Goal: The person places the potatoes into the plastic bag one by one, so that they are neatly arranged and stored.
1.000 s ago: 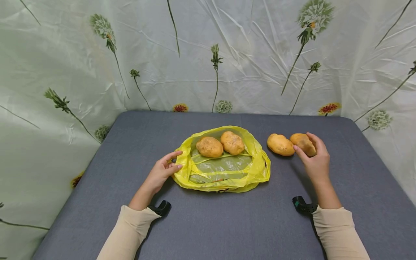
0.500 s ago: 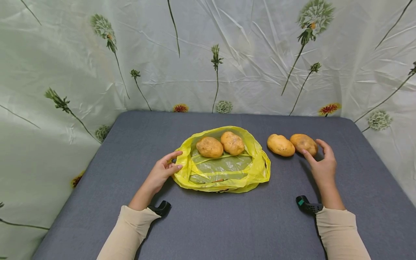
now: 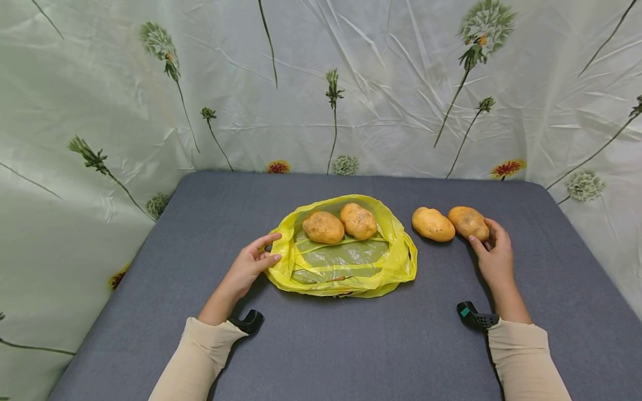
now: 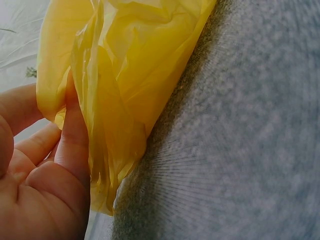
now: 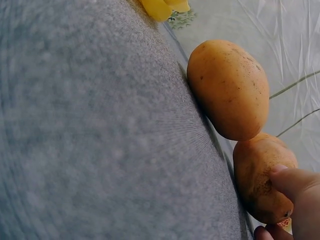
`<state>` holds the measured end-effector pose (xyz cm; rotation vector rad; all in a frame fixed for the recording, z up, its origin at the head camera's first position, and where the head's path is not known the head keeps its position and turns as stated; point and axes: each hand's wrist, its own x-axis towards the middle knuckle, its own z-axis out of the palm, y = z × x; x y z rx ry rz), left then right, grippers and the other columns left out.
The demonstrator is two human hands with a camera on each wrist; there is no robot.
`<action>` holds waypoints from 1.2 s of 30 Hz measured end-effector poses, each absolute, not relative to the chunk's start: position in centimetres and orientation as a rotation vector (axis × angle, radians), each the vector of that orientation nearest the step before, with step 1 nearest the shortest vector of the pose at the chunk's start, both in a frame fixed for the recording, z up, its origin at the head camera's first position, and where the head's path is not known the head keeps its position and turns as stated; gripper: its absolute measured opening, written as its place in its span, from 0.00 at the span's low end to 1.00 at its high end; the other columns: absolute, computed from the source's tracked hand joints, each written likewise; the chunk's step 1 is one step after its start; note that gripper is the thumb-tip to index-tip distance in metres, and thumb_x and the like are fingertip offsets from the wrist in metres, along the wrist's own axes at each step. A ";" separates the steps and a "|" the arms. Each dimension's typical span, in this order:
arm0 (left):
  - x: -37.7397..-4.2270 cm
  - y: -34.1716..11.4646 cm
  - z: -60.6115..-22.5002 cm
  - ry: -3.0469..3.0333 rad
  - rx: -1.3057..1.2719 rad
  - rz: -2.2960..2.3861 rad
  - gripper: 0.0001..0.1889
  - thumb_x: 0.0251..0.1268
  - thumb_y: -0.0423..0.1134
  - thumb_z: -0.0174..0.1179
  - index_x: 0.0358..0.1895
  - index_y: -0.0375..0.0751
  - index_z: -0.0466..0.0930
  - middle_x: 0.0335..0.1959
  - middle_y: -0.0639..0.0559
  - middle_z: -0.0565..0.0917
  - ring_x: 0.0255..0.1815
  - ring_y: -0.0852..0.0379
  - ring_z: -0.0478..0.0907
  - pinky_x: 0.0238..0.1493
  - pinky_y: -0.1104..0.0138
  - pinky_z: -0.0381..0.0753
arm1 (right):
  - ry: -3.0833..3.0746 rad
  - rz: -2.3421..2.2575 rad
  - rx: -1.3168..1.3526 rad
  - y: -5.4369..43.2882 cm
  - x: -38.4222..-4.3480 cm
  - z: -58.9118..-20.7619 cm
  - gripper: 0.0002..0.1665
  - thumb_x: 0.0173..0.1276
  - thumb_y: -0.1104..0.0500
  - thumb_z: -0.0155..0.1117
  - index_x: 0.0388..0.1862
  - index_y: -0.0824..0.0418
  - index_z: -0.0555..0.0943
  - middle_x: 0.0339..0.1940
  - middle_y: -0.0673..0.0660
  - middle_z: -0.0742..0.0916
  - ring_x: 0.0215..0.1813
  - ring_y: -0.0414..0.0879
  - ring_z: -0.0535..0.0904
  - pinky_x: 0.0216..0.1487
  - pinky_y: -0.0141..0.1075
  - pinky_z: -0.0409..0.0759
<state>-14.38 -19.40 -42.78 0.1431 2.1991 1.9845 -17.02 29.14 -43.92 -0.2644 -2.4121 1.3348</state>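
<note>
A yellow plastic bag (image 3: 351,287) lies with its mouth spread, two potatoes (image 3: 323,227) inside toward the far side. My left hand (image 3: 249,266) holds the bag's left rim; in the left wrist view, yellow film (image 4: 120,90) folds between thumb and fingers. To the right of the bag, two more potatoes lie end to end on the table: a lighter one (image 3: 433,224) and a browner one (image 3: 466,221). My right hand (image 3: 495,257) grips the browner potato at its right end. The right wrist view shows the thumb (image 5: 292,180) on its side, the other fingers mostly hidden.
All of this rests on a grey cloth-covered table (image 3: 381,351). A pale curtain (image 3: 301,111) with a dandelion print hangs behind and along the sides. Black camera mounts (image 3: 251,321) sit at both wrists.
My right hand has slid right from the middle of the browner potato, opened off it, then closed in on its right end. The left hand and bag have stayed put.
</note>
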 end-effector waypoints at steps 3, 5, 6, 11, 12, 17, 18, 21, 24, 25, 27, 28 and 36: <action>-14.3 -19.4 -42.7 2.198 0.146 1.986 0.26 0.58 0.29 0.58 0.61 0.35 0.64 0.30 0.47 0.72 0.26 0.61 0.70 0.27 0.72 0.70 | -2.396 1.312 -0.343 29.1 -17.0 -44.0 0.30 0.64 0.62 0.57 0.64 0.63 0.62 0.57 0.62 0.66 0.56 0.51 0.66 0.54 0.31 0.66; -14.3 -19.4 -42.7 2.198 0.151 1.986 0.26 0.58 0.29 0.58 0.62 0.35 0.64 0.29 0.48 0.72 0.26 0.61 0.70 0.27 0.72 0.70 | -2.383 1.299 -0.376 29.1 -17.0 -44.1 0.30 0.63 0.62 0.59 0.63 0.63 0.64 0.55 0.60 0.67 0.55 0.49 0.66 0.53 0.31 0.67; -14.3 -19.5 -42.7 2.198 0.152 1.986 0.26 0.58 0.29 0.58 0.62 0.35 0.64 0.29 0.48 0.72 0.26 0.61 0.70 0.27 0.72 0.70 | -2.370 1.297 -0.382 29.1 -17.0 -44.1 0.30 0.62 0.62 0.59 0.63 0.63 0.65 0.54 0.59 0.68 0.54 0.47 0.67 0.53 0.31 0.67; -14.4 -19.5 -42.7 2.198 0.152 1.989 0.26 0.58 0.29 0.58 0.61 0.35 0.64 0.27 0.49 0.72 0.25 0.61 0.69 0.27 0.72 0.70 | -2.295 1.305 -0.399 29.0 -17.0 -44.0 0.29 0.60 0.63 0.62 0.60 0.63 0.67 0.49 0.52 0.69 0.51 0.43 0.69 0.50 0.30 0.69; -14.4 -19.5 -42.7 2.198 0.150 1.988 0.26 0.58 0.29 0.58 0.61 0.35 0.64 0.27 0.49 0.72 0.25 0.61 0.69 0.27 0.72 0.70 | -2.277 1.312 -0.397 29.0 -17.0 -44.0 0.29 0.60 0.63 0.62 0.60 0.63 0.67 0.48 0.51 0.69 0.51 0.43 0.69 0.49 0.29 0.69; -14.4 -19.4 -42.8 2.204 0.143 1.981 0.26 0.58 0.29 0.58 0.61 0.35 0.64 0.28 0.48 0.72 0.26 0.61 0.70 0.27 0.72 0.70 | -2.202 1.340 -0.391 28.9 -17.1 -43.8 0.30 0.58 0.64 0.64 0.60 0.64 0.68 0.49 0.47 0.70 0.51 0.43 0.71 0.45 0.25 0.69; -14.4 -19.4 -42.8 2.205 0.141 1.981 0.26 0.58 0.29 0.58 0.61 0.35 0.64 0.29 0.48 0.73 0.26 0.60 0.70 0.27 0.72 0.70 | -2.189 1.347 -0.387 28.9 -17.1 -43.7 0.30 0.58 0.65 0.64 0.60 0.64 0.68 0.50 0.48 0.70 0.51 0.43 0.71 0.45 0.25 0.69; -14.4 -19.4 -42.8 2.205 0.143 1.981 0.26 0.58 0.29 0.58 0.61 0.35 0.64 0.29 0.48 0.73 0.26 0.60 0.70 0.27 0.72 0.70 | -2.149 1.377 -0.370 28.8 -17.2 -43.5 0.30 0.57 0.65 0.64 0.59 0.63 0.69 0.51 0.48 0.71 0.51 0.43 0.71 0.44 0.24 0.69; -14.4 -19.5 -42.8 2.203 0.150 1.984 0.26 0.58 0.29 0.58 0.61 0.35 0.64 0.28 0.48 0.72 0.25 0.61 0.70 0.27 0.72 0.70 | -2.121 1.401 -0.358 28.6 -17.2 -43.2 0.29 0.57 0.65 0.65 0.59 0.61 0.70 0.52 0.48 0.72 0.51 0.43 0.71 0.44 0.23 0.70; -14.4 -19.5 -42.8 2.204 0.152 1.983 0.26 0.58 0.29 0.58 0.61 0.35 0.64 0.28 0.48 0.72 0.25 0.61 0.70 0.27 0.72 0.70 | -2.113 1.410 -0.353 28.6 -17.2 -43.2 0.29 0.57 0.65 0.65 0.59 0.61 0.70 0.52 0.49 0.72 0.51 0.43 0.71 0.44 0.23 0.70; -14.4 -19.5 -42.8 2.204 0.152 1.983 0.26 0.58 0.29 0.58 0.61 0.35 0.64 0.28 0.48 0.72 0.25 0.61 0.70 0.27 0.72 0.70 | -2.099 1.424 -0.344 28.4 -17.1 -43.0 0.29 0.56 0.65 0.65 0.58 0.60 0.70 0.53 0.49 0.72 0.51 0.44 0.71 0.45 0.24 0.70; -14.4 -19.5 -42.8 2.204 0.151 1.983 0.26 0.58 0.29 0.58 0.61 0.35 0.64 0.28 0.48 0.72 0.25 0.61 0.70 0.27 0.72 0.70 | -2.096 1.425 -0.340 28.3 -17.1 -42.9 0.29 0.56 0.65 0.65 0.58 0.60 0.70 0.53 0.49 0.72 0.51 0.44 0.71 0.45 0.25 0.70; -14.4 -19.5 -42.7 2.204 0.145 1.977 0.26 0.58 0.29 0.58 0.61 0.35 0.64 0.27 0.49 0.72 0.25 0.61 0.69 0.27 0.72 0.70 | -2.071 1.438 -0.274 27.6 -17.1 -42.4 0.29 0.56 0.66 0.65 0.58 0.60 0.70 0.53 0.48 0.71 0.53 0.47 0.70 0.48 0.29 0.71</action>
